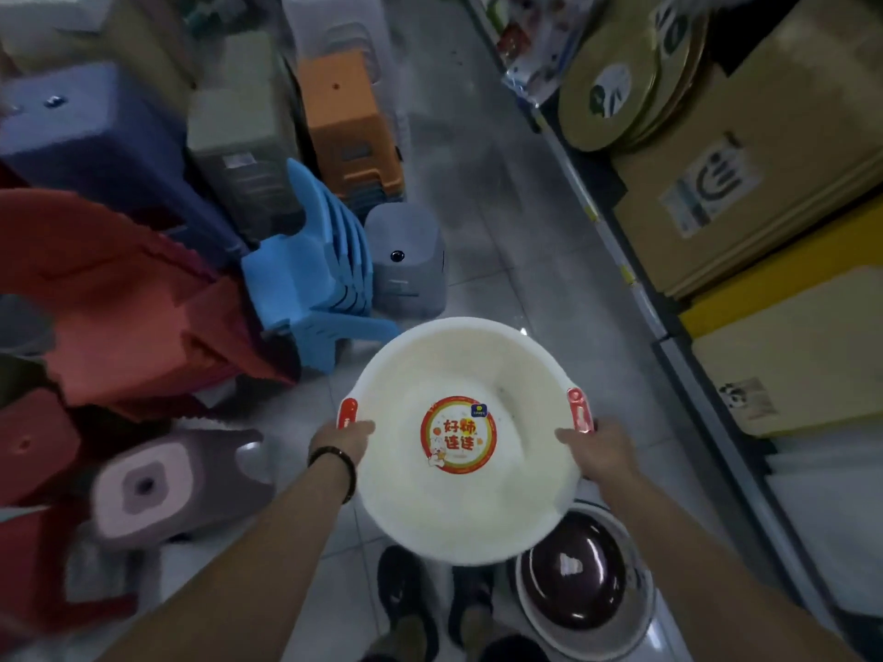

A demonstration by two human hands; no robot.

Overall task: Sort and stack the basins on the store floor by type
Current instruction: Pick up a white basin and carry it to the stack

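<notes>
A white round basin (458, 365) with red handle grips and a round red-and-yellow sticker in its middle is held up above the floor, open side facing me. My left hand (343, 439) grips its left rim just below the red handle. My right hand (599, 449) grips the right rim below the other red handle. Under the basin, at the lower right, a stack of basins (573, 585) sits on the floor, with a dark maroon one on top inside paler ones.
Stacked plastic stools and chairs crowd the left: red chairs (124, 317), blue chairs (310, 279), a grey stool (406, 260), an orange stool (349, 121), a mauve stool (162, 484). Shelving with cardboard boxes (745, 183) lines the right. A tiled aisle (478, 160) runs ahead. My shoes (406, 599) are below.
</notes>
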